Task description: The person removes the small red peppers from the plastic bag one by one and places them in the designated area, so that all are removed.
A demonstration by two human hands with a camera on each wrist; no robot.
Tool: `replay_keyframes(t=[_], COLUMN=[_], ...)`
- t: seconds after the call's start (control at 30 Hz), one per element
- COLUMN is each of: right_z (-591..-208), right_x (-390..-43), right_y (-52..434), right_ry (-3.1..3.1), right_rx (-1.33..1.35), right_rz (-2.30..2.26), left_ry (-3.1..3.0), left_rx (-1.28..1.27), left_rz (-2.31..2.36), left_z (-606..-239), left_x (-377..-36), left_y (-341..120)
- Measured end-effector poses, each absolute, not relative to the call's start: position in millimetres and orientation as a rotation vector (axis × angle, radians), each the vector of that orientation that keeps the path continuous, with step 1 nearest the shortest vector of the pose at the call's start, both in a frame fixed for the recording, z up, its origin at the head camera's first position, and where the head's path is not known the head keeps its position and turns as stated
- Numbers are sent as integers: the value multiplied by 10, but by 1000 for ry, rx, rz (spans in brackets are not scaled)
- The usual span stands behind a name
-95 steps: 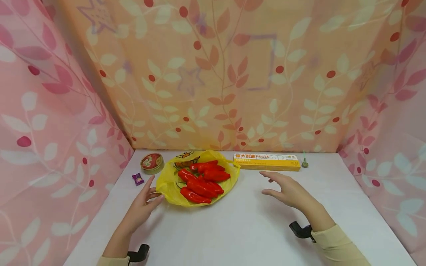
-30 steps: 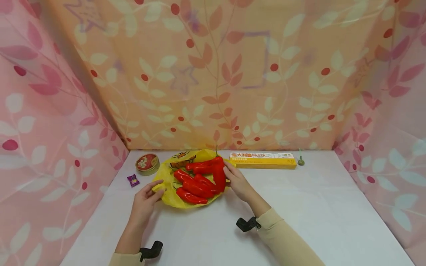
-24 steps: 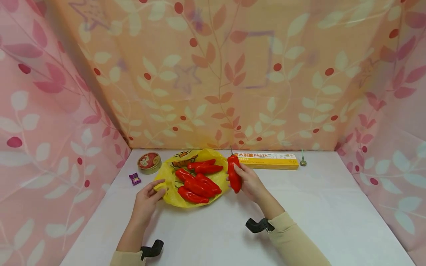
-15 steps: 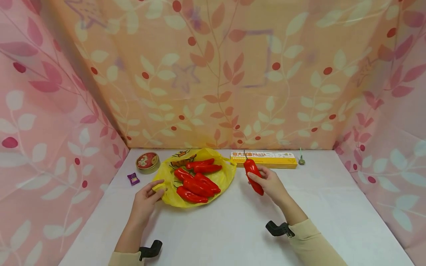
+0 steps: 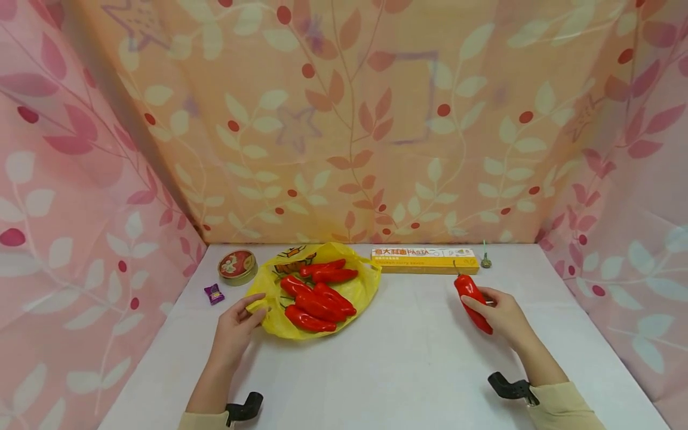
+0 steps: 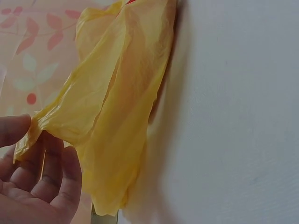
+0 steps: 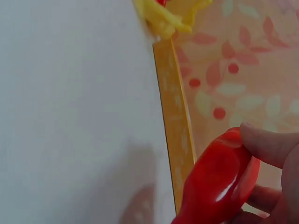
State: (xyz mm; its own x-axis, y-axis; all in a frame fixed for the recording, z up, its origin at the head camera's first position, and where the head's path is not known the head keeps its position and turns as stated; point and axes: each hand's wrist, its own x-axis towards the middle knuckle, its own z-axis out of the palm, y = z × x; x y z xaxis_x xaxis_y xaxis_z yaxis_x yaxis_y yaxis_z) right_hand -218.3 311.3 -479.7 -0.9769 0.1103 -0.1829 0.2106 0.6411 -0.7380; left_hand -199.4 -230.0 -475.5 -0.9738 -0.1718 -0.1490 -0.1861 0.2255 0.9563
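In the head view my right hand (image 5: 501, 313) holds a red chili pepper (image 5: 473, 303) over the right side of the table, stem pointing away from me. The right wrist view shows the thumb on one side of this pepper (image 7: 219, 182) and fingers on the other. My left hand (image 5: 235, 328) pinches the near left edge of a yellow plastic bag (image 5: 279, 325). In the left wrist view, a fold of the bag (image 6: 112, 107) runs between thumb and fingers. Several more red peppers (image 5: 319, 304) lie on the spread bag.
A yellow-and-white pasta box (image 5: 424, 261) lies along the back wall. Beside its right end sits a small green item with a thin stalk (image 5: 486, 261). Left of the bag are a round red-lidded tin (image 5: 237, 267) and a purple-wrapped candy (image 5: 214, 294). Patterned cloth walls (image 5: 349, 119) enclose the table.
My right hand came in from the right, took one pepper from the bag and carried it rightward across the table. My left hand moved onto the bag's edge and has stayed there.
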Motion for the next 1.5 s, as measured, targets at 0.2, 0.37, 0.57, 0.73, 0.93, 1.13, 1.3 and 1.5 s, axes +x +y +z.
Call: replay_keyframes(t=[0.2,0.37,0.57,0.73,0.93,1.13,1.3,1.5], right_z=[-4865,-4909,-4945,-4962,-5018,-4940,-4814,-4669], right_x=[-2060,-1999,-1982,-1999,-2023,-2036,-1988,-1966], right_y=[3575,3833,4025,4127,4202,4193,4088,3805], right_ry=[2735,2725,2754,2812,2795,2826,3006,3143], right_rx=[349,397,411,399,405,381,349,258], right_rz=[-1136,-1088,-958,-804,-745,-723,-714,-794], left_ry=[2449,2449,2446,2451,2445,2435,2443,2429], left_rx=[-350,-337,-348,-345,-355,-364,-372,-386], left_rz=[1927,1932,1933,1932,1940,1944,1942,1936], left_z=[-4740,-4715,-4698,-4679,-4687,-4721,-4718,-4690], left_x=[-1987,-1987,-1980,-1968,-1983,-1977,-1972,-1961], left_y=[-2301,-2300,-2300,-2294,-2289,-2301,-2308,-2290])
